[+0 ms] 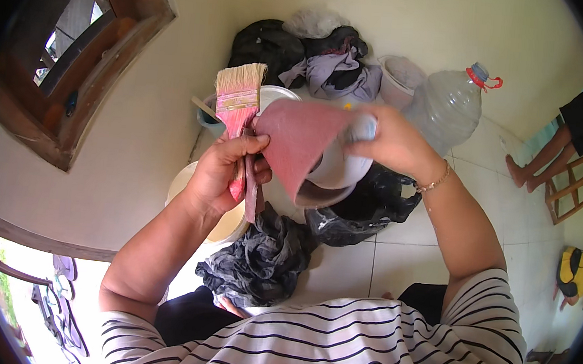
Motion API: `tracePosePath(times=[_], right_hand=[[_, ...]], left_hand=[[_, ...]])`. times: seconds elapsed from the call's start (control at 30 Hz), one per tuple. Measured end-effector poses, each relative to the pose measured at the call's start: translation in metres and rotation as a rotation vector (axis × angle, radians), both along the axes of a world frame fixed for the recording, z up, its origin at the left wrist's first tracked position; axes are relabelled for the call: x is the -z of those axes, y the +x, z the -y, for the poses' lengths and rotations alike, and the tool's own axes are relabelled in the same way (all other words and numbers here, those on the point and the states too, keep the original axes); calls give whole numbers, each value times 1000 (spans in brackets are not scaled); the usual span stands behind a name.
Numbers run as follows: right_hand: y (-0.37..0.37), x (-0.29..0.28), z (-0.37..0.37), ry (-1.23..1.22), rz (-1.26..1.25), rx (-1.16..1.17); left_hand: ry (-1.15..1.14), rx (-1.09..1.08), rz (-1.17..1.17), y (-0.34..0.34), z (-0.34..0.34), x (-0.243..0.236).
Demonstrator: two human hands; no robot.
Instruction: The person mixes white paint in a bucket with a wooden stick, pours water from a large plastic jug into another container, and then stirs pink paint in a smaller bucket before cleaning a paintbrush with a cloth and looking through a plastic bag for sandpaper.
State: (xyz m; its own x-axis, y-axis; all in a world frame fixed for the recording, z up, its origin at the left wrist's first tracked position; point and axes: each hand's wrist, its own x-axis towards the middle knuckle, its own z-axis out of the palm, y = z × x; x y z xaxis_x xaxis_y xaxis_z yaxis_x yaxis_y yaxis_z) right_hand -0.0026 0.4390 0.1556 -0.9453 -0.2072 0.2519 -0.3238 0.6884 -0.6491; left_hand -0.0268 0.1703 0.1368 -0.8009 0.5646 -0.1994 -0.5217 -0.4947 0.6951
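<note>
My left hand [227, 167] is closed round a paintbrush [238, 106] with pale bristles pointing up and a pink-stained handle. The same hand pinches the left edge of a reddish-brown sheet of sandpaper [303, 138], and a narrow brown piece hangs below the fingers. The sheet curls into a wide roll, its pale inner side facing right. At its right end my right hand [393, 145], slightly blurred, is closed on the pale, blue-marked part of the curl. Its fingertips reach partly inside and are hard to make out.
Below the hands lie a crumpled dark cloth [261, 258] and a black plastic bag [365, 208]. A pale bucket [229, 228] stands at left. Cloths [341, 73], a tub [399, 81] and a large clear bottle [448, 105] line the wall. Another person's legs [543, 157] show beside a wooden stool [572, 187].
</note>
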Motion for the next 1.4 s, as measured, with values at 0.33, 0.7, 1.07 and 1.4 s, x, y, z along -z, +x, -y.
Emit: tracePosePath(times=[0.33, 0.7, 1.07, 1.4], right_hand=[[20, -18, 15, 353, -791, 16], [22, 16, 57, 97, -743, 41], [19, 13, 63, -1261, 652, -38], [19, 0, 0, -161, 601, -185]], left_hand=[[-384, 86, -230, 7, 11, 3], [-288, 3, -327, 1, 14, -4], [-449, 293, -510, 6, 30, -29], [-220, -240, -301, -10, 59, -29]])
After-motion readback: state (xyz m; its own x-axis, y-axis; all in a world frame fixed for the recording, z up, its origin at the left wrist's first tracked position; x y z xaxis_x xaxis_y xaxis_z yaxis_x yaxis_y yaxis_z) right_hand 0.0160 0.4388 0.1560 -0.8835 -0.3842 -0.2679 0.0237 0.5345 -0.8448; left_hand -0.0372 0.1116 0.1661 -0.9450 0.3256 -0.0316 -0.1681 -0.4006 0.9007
